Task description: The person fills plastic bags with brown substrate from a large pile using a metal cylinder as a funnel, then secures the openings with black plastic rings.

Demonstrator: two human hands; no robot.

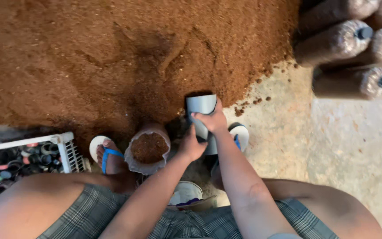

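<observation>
Grey scoop (201,106) (at the sawdust pile (111,57)) gripped by both hands' curled fingers (208,118).

Concrete floor (332,146) is showing bare and stained to the right of the sawdust heap (111,57). The heap is covering the whole upper left, crumbs spilling off its right edge. Filled bags with dark caps (354,44) are lying stacked right of the heap, top corner. White crate of caps (32,155) is sitting below the heap's left edge. Light is falling flat and even.
</observation>
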